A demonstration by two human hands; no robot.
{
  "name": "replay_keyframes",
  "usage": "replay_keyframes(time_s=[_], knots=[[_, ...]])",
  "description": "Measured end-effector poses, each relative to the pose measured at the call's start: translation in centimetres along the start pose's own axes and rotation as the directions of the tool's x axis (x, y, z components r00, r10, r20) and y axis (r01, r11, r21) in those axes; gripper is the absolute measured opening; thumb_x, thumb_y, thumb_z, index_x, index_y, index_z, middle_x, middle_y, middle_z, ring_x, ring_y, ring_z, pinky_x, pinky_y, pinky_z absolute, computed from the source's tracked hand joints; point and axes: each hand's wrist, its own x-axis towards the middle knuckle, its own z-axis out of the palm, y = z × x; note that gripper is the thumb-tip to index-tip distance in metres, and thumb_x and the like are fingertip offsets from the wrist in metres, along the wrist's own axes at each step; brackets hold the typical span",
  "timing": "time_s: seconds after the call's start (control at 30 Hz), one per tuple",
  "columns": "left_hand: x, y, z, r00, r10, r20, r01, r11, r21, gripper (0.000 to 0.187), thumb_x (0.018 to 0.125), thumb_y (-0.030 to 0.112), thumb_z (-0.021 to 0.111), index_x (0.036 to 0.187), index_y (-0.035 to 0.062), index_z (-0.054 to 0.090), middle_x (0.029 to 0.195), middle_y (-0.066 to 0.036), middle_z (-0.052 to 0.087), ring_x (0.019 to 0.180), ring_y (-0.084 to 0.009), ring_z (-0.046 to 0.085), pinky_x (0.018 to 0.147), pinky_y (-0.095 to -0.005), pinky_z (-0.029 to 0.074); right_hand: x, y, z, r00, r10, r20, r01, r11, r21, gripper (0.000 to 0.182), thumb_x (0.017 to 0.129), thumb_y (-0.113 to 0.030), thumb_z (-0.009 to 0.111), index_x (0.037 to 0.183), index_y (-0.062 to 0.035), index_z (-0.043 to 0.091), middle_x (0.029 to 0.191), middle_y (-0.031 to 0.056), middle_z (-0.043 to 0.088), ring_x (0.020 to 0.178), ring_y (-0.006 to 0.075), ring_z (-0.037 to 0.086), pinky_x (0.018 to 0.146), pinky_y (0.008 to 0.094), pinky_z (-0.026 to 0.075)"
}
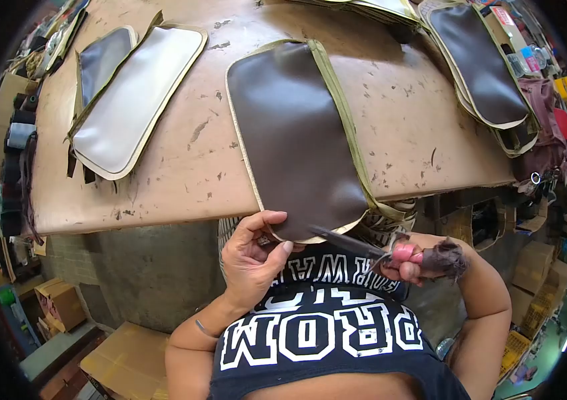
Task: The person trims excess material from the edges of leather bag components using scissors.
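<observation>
A dark brown panel (pixel 293 133) with a pale edge and an olive zipper strip (pixel 340 100) along its right side lies on the table, its lower end past the front edge. My left hand (pixel 253 253) pinches the panel's lower left corner between thumb and fingers. In my right hand (pixel 407 260) are scissors (pixel 347 241) with dark blades, pointing left at the panel's bottom edge. Pink wrapping covers part of the scissors' handle or my fingers; which one I cannot tell. Dark fuzzy material surrounds the handle's right side.
The worn tan table (pixel 197 193) carries a white panel (pixel 143 93) and a grey one (pixel 103 60) at left, and stacked dark brown panels (pixel 477 67) at right. More panels lie at the far edge. A cardboard box (pixel 127 360) stands below left; shelves line both sides.
</observation>
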Motion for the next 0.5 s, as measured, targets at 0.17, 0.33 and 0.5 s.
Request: replay_keyframes(time_s=[0.17, 0.33, 0.5], knots=[[-0.2, 0.3, -0.2, 0.999, -0.043, 0.008, 0.043, 0.999, -0.022, 0.031, 0.072, -0.006, 0.049, 0.102, -0.0059, 0.041, 0.093, -0.014, 0.049, 0.081, -0.0171, 0.054, 0.07, -0.0289, 0.051, 0.2, 0.2, -0.2, 0.998, 0.043, 0.05, -0.04, 0.998, -0.052, 0.038, 0.071, -0.044, 0.055, 0.066, -0.0059, 0.05, 0.049, -0.0008, 0.044, 0.042, 0.0081, 0.045, 0.038, 0.02, 0.034], [-0.1, 0.4, -0.1, 0.998, -0.059, 0.003, 0.059, 0.997, -0.047, 0.03, 0.074, -0.007, 0.046, 0.104, -0.0066, 0.042, 0.087, -0.012, 0.053, 0.075, -0.0127, 0.054, 0.071, -0.0245, 0.048, 0.0, 0.0, -0.7, 0.992, 0.126, 0.013, -0.126, 0.991, 0.038, 0.037, 0.069, -0.044, 0.059, 0.075, -0.0082, 0.052, 0.051, -0.0019, 0.044, 0.043, 0.0058, 0.044, 0.038, 0.0187, 0.034], [-0.1, 0.4, -0.3, 0.998, -0.063, 0.019, 0.063, 0.997, -0.039, 0.03, 0.074, -0.007, 0.046, 0.104, -0.0066, 0.042, 0.085, -0.012, 0.054, 0.074, -0.0127, 0.056, 0.068, -0.0218, 0.047, 0.2, -2.0, -0.8, 0.989, 0.139, 0.051, -0.14, 0.99, 0.016, 0.041, 0.068, -0.045, 0.059, 0.084, -0.0083, 0.052, 0.053, -0.0029, 0.044, 0.043, 0.0039, 0.043, 0.038, 0.0172, 0.033]])
